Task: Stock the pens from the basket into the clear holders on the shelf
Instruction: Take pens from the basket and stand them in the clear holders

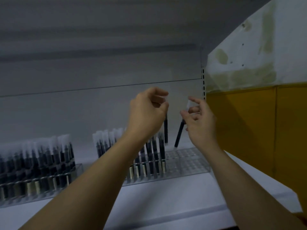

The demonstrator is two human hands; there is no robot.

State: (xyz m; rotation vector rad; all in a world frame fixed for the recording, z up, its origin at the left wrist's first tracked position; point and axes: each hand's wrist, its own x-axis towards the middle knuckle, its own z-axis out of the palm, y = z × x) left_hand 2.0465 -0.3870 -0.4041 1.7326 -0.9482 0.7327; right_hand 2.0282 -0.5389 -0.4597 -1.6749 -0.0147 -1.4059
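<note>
1. The left hand is curling its fingers and thumb round the pale top end of a dark pen. This pen is hanging upright, with its lower end just behind the tops of the rightmost stocked pens.
2. The right hand is pinching a second pen near its upper part between thumb and fingers, with the forefinger lifting free above.
3. The second pen is leaning with its top toward the right. Its pale lower tip is sitting at the perforated top of the right clear holder; I cannot tell whether it is touching.
4. The right clear holder is standing on the white shelf, and its left portion is carrying rows of upright pens, partly hidden behind the left forearm.
5. A left clear holder is standing apart on the same shelf, packed with more pens, which are blurring in this view.
6. A yellow panel is closing off the shelf's right side, and a grey back panel is rising behind the holders.
</note>
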